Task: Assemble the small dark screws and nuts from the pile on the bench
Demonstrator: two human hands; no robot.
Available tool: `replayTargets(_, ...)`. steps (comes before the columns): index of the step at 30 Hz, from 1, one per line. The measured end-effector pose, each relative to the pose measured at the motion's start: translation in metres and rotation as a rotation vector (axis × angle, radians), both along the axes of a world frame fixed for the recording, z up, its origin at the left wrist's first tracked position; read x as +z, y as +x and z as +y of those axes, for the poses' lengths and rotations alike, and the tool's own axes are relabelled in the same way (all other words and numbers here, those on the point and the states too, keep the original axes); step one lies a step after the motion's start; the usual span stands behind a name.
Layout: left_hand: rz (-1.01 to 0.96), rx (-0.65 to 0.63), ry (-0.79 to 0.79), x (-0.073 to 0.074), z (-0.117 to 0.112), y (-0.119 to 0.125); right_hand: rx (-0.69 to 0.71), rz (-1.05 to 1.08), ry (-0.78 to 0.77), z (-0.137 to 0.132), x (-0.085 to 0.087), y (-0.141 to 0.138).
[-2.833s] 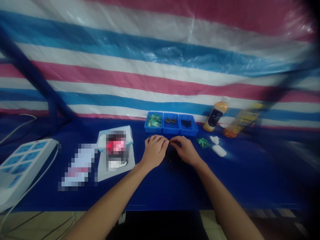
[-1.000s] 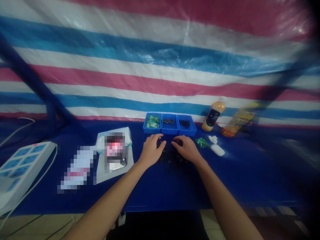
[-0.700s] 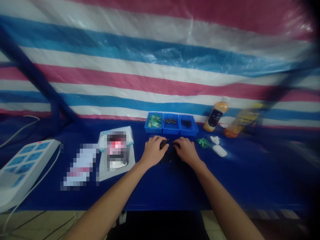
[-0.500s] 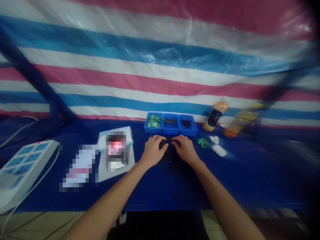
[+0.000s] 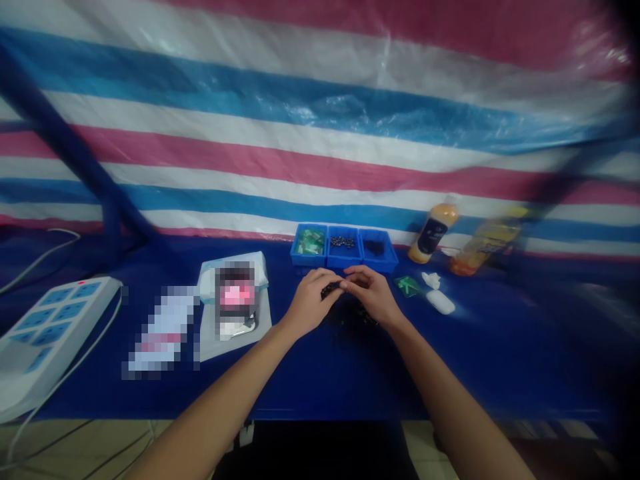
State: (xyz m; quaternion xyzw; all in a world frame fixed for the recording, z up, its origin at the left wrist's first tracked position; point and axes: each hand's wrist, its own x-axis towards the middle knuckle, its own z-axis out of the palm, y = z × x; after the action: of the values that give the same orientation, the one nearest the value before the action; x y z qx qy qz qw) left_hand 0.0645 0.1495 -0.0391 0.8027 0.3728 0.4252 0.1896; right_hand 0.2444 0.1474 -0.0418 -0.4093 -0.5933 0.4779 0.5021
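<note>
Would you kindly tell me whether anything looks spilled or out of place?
Small dark parts lie loose on the table by the right hand, outside the blue bins, perhaps deliberately. A crumpled white scrap beside the green packet looks like litter.

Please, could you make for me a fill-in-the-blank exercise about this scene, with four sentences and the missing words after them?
1. The three small open bins in a row are all ____ in colour.
2. The small pieces in the left-end bin are mostly ____ in colour.
3. The left hand curls around small dark parts; the drink bottles stand on the side of the ____ hand.
4. The power strip lies toward the ____ end of the table.

Missing words: blue; green; right; left.
</note>
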Motion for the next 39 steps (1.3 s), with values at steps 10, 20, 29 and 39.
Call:
replayTargets(10,-0.045,0.022,0.01,0.005,-0.003,0.002,-0.051,-0.075,-0.017,-0.006,0.011,-0.002)
replayTargets(20,-0.033,0.098,0.012,0.001,0.0,-0.001,-0.013,-0.246,0.065,-0.009,0.01,-0.003)
replayTargets(29,-0.05,0.106,-0.007,0.0,-0.001,0.0,-0.005,-0.164,0.036,-0.008,0.01,-0.003)
replayTargets(39,-0.093,0.117,-0.022,0.004,-0.002,-0.001,-0.029,-0.016,-0.037,-0.007,0.015,0.002)
